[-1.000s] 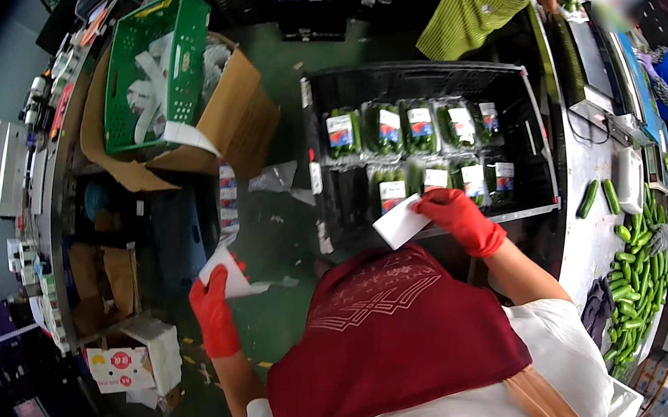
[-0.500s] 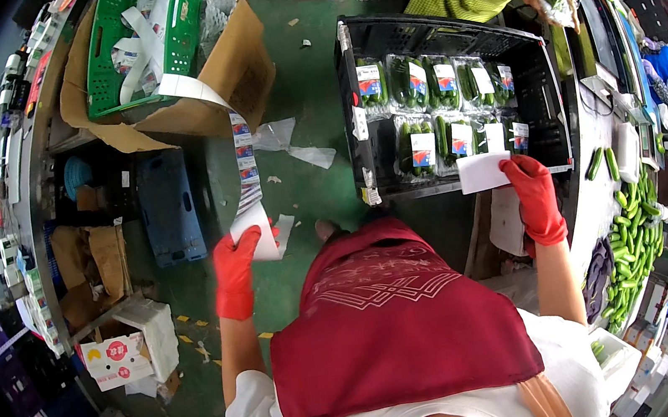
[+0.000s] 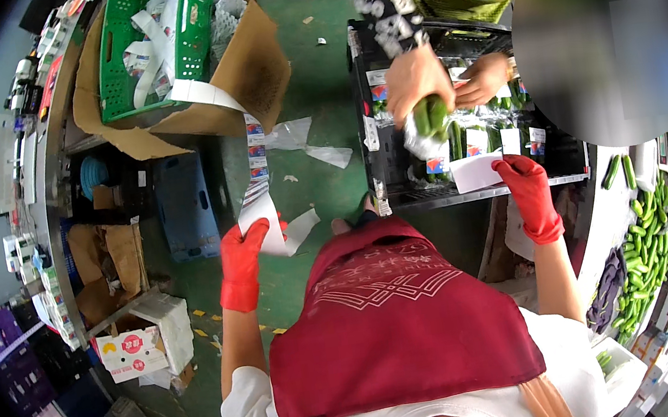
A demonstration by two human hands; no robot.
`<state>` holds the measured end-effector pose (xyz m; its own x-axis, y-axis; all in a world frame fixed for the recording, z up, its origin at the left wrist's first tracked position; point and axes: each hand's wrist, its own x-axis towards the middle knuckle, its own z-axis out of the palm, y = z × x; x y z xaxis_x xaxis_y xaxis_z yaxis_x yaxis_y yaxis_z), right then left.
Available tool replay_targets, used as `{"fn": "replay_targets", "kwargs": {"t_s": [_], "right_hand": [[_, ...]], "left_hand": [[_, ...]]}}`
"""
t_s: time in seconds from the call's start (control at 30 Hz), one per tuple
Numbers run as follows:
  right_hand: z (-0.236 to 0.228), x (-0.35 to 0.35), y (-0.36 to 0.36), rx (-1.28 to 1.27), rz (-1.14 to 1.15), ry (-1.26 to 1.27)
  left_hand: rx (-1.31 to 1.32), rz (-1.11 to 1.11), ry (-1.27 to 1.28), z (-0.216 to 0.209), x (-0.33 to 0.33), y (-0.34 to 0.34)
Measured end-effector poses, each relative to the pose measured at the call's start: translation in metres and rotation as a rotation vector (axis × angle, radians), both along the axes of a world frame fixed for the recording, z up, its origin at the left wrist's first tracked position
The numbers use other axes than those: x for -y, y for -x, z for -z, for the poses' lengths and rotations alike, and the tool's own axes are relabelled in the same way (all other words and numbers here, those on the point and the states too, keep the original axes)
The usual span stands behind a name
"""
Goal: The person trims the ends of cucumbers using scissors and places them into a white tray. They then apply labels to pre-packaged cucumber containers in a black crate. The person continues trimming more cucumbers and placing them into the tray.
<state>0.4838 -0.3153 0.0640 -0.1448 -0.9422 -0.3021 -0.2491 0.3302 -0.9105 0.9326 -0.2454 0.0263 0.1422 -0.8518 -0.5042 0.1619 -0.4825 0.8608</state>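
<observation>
My left hand [image 3: 242, 264], in a red glove, pinches a long strip of printed labels [image 3: 257, 158] that curves up to the green basket. A bare white end of the strip hangs past the fingers. In the red-gloved fingers of my right hand [image 3: 532, 199] is a white label [image 3: 473, 174], blank side showing, at the near edge of a black crate [image 3: 372, 153]. Clear packs of cucumbers [image 3: 477, 144] with coloured labels lie in the crate. Above them a co-worker's hand [image 3: 419, 83] grips another cucumber pack [image 3: 429, 122]; the co-worker's other hand [image 3: 486, 79] is beside it.
At the far left a green basket [image 3: 110, 78] with crumpled label strips sits in a cardboard box [image 3: 261, 70]. Plastic scraps [image 3: 291, 136] lie on the green floor. Loose cucumbers [image 3: 643, 252] cover the table at right. A blue crate [image 3: 186, 207] stands at left.
The co-worker has reached over the crate from the far right with a cucumber pack, covering part of the packs. My hands keep hold of the strip and label, nearly in place.
</observation>
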Motion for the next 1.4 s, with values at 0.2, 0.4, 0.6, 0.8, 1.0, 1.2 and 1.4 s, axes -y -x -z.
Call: {"fn": "replay_targets", "kwargs": {"t_s": [0.2,0.4,0.6,0.8,1.0,1.2,1.4], "right_hand": [[0.041,0.009,0.007,-0.302,-0.119,0.138],[0.055,0.010,-0.001,-0.346,-0.185,0.093],[0.060,0.008,-0.009,-0.397,-0.198,0.159],[0.058,0.011,-0.002,-0.398,-0.145,0.083],[0.068,0.007,0.007,-0.404,-0.162,0.141],[0.092,0.004,0.015,-0.350,-0.123,0.160],[0.084,0.013,0.003,-0.467,-0.191,0.193]], "left_hand": [[-0.037,0.104,-0.031,0.003,0.013,0.021],[-0.052,0.070,-0.035,0.016,0.004,0.023],[-0.050,0.040,-0.074,0.015,-0.002,0.024],[-0.069,0.038,-0.087,0.010,-0.006,0.030],[-0.033,0.097,-0.091,0.024,-0.012,0.027],[-0.068,0.091,-0.102,0.024,-0.012,0.034],[-0.069,0.089,-0.132,0.018,-0.011,0.040]]}}
